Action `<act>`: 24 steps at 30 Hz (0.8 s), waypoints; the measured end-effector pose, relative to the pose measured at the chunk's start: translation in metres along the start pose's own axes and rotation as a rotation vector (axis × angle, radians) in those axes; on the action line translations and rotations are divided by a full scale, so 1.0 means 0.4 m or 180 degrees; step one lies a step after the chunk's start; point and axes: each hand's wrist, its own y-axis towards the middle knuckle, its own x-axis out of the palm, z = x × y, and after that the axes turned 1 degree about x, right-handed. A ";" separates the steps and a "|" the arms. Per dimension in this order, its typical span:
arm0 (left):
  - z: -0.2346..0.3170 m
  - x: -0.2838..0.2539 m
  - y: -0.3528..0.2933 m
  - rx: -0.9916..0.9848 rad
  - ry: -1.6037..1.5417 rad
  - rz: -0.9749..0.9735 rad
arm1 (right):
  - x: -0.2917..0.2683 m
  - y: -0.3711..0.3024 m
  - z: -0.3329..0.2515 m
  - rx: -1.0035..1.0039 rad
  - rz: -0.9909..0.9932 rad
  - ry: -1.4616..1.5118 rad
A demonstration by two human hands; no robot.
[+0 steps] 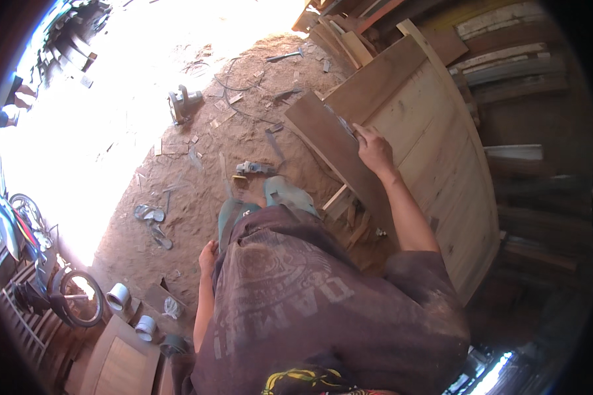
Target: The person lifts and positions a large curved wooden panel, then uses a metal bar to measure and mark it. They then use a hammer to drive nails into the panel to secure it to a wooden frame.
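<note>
My right hand point(375, 150) is closed around a thin hand tool with a narrow grey blade point(339, 120), its index finger stretched along it. I cannot make out the tool's exact kind. The blade lies against the edge of a brown board point(324, 135), part of a large wooden panel point(435, 151) that leans at my right, with pale planks in a frame. Low at my left side, beside my thigh, my left hand point(208, 255) has its fingers curled. Whatever it may hold is hidden.
On the sandy floor lie an angle grinder point(255, 168), a circular saw point(183, 104), a hammer point(284, 56), sandals point(150, 214), a cable and wood scraps. White cans point(117, 296) and a bicycle wheel point(82, 299) stand at the left. Stacked timber point(514, 79) lines the right.
</note>
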 end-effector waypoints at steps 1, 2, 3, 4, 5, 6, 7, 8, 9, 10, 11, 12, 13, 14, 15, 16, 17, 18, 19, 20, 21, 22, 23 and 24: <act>0.033 -0.004 -0.007 -0.0184 -0.0278 0.0123 | 0.014 -0.004 -0.014 0.0006 -0.0096 -0.0129; 0.072 0.004 -0.015 -0.0367 -0.0555 0.0233 | 0.017 -0.012 -0.022 0.0017 -0.0184 -0.0268; 0.112 0.013 -0.020 -0.0528 -0.0853 0.0347 | 0.010 -0.013 -0.026 0.0050 -0.0313 -0.0350; 0.155 0.021 -0.023 -0.0492 -0.0875 0.0443 | 0.000 -0.008 -0.029 0.0068 -0.0434 -0.0432; 0.189 0.022 -0.034 -0.0470 -0.0893 0.0545 | -0.005 -0.012 -0.031 0.0093 -0.0570 -0.0515; 0.200 0.023 -0.033 -0.0448 -0.0939 0.0639 | -0.010 -0.009 -0.029 0.0184 -0.0581 -0.0301; 0.213 0.020 -0.032 -0.0415 -0.0964 0.0626 | -0.010 -0.006 -0.025 0.0270 -0.0591 -0.0088; 0.229 0.013 -0.029 -0.0383 -0.0993 0.0613 | -0.006 -0.003 -0.021 0.0352 -0.0602 0.0124; 0.234 0.004 -0.031 -0.0344 -0.1036 0.0628 | 0.013 -0.002 -0.021 0.0431 -0.0432 0.0139; 0.241 0.002 -0.031 -0.0311 -0.1089 0.0614 | 0.040 -0.012 -0.021 0.0522 -0.0257 0.0163; 0.239 0.006 -0.034 -0.0312 -0.1138 0.0628 | 0.063 -0.023 -0.018 0.0618 -0.0081 0.0185; 0.232 -0.002 -0.039 -0.0309 -0.1177 0.0662 | 0.079 -0.035 -0.032 0.0543 -0.0162 0.0338; 0.220 -0.012 -0.032 -0.0296 -0.1224 0.0684 | 0.089 -0.043 -0.051 0.0459 -0.0228 0.0484; 0.196 -0.023 -0.037 -0.0289 -0.1291 0.0648 | 0.102 -0.055 -0.070 0.0380 -0.0295 0.0627; 0.155 -0.039 -0.030 -0.0278 -0.1341 0.0605 | 0.118 -0.073 -0.090 0.0621 0.0045 0.0428; 0.114 -0.051 -0.020 -0.0278 -0.1383 0.0540 | 0.140 -0.102 -0.108 0.0880 0.0381 0.0215; 0.072 -0.064 -0.008 -0.0290 -0.1374 0.0457 | 0.161 -0.120 -0.130 0.1141 0.0714 0.0012; 0.040 -0.082 0.006 -0.0276 -0.1362 0.0386 | 0.161 -0.117 -0.177 0.1226 0.0368 -0.0243; -0.010 -0.098 0.021 -0.0219 -0.1396 0.0346 | 0.178 -0.077 -0.246 0.0894 0.0475 -0.0308; -0.038 -0.101 0.035 -0.0230 -0.1349 0.0267 | 0.202 -0.053 -0.291 0.0681 0.0561 -0.0407; -0.054 -0.102 0.042 -0.0248 -0.1302 0.0219 | 0.217 -0.033 -0.314 0.0466 0.0635 -0.0507; -0.062 -0.100 0.044 -0.0267 -0.1276 0.0180 | 0.219 -0.013 -0.313 0.0415 0.0577 0.0036; -0.069 -0.098 0.048 -0.0284 -0.1261 0.0152 | 0.220 0.012 -0.310 0.0354 0.0520 0.0582; -0.069 -0.094 0.052 -0.0303 -0.1254 0.0108 | 0.218 0.040 -0.304 0.0296 0.0478 0.1118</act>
